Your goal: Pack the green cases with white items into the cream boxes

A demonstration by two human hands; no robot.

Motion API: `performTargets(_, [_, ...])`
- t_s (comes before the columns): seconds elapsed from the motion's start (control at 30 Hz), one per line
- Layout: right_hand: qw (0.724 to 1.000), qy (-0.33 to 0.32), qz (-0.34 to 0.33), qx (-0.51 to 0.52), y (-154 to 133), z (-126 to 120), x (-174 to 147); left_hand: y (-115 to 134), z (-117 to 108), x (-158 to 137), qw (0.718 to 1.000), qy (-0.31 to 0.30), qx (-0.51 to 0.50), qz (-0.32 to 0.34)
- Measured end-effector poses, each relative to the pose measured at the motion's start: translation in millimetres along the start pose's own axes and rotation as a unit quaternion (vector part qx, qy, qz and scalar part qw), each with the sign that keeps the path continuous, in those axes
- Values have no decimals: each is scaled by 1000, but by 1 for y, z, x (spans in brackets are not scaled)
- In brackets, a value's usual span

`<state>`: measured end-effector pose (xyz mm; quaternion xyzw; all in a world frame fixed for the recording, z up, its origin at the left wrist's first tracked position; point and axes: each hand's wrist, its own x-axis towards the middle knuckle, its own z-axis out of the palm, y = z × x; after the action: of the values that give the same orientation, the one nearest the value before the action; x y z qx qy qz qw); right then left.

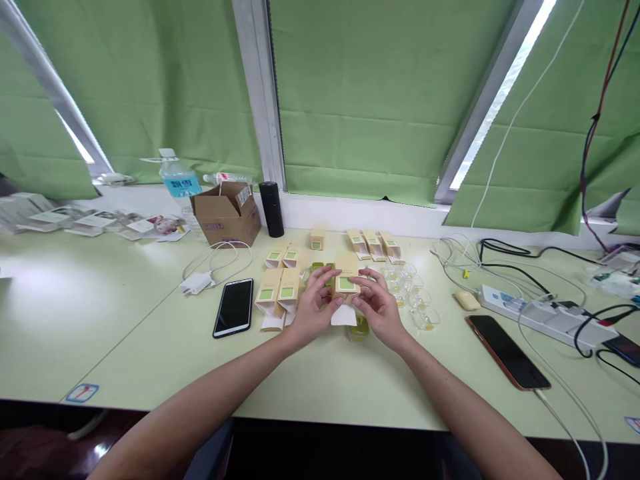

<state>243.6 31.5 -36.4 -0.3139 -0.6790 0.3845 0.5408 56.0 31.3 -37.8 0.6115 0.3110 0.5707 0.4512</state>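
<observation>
A small tan carton (pixel 346 285) with a green square on its front is held between my two hands, its white flap hanging down toward me. My left hand (pixel 319 300) has its fingers around the carton's left side; my right hand (pixel 379 303) grips the right side. Just below the flap sits a small green container (pixel 359 328), partly hidden by the flap and right hand. Behind my left fingers, more green pieces (pixel 320 267) show in part. Open tan cartons (pixel 278 293) stand to the left. Several clear plastic containers (pixel 411 293) lie to the right.
More cartons (pixel 375 245) and a single carton (pixel 317 238) stand farther back. Phones (pixel 234 307) (pixel 507 350) lie on both sides. A cardboard box (pixel 226 217), a black flask (pixel 271 210) and a water bottle (pixel 180 180) line the back left. A power strip (pixel 545 317) with tangled cables is at right.
</observation>
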Motion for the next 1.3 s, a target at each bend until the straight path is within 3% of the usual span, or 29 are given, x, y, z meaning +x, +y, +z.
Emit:
performTargets(0.17, [1000,18,4,11,0,3,0,0,-2,-1,1000,-18,-13,-3])
performTargets(0.37, [998,54,13,31,0,-1,5,-3,-9,0,988,-132,-81,20])
performTargets(0.47, [997,61,8,37,0,-2,6,-8,-10,1,984,-160,-78,28])
performTargets(0.7, [998,45,16,31,2,0,4,-6,-5,-1,990,-118,-67,22])
performTargets(0.93, [1000,-4,-6,19,0,1,0,3,-1,-3,985,-83,-141,-52])
performTargets(1.3, [998,-32,-39,-39,-2,2,-4,6,0,-3,989,-37,-137,-48])
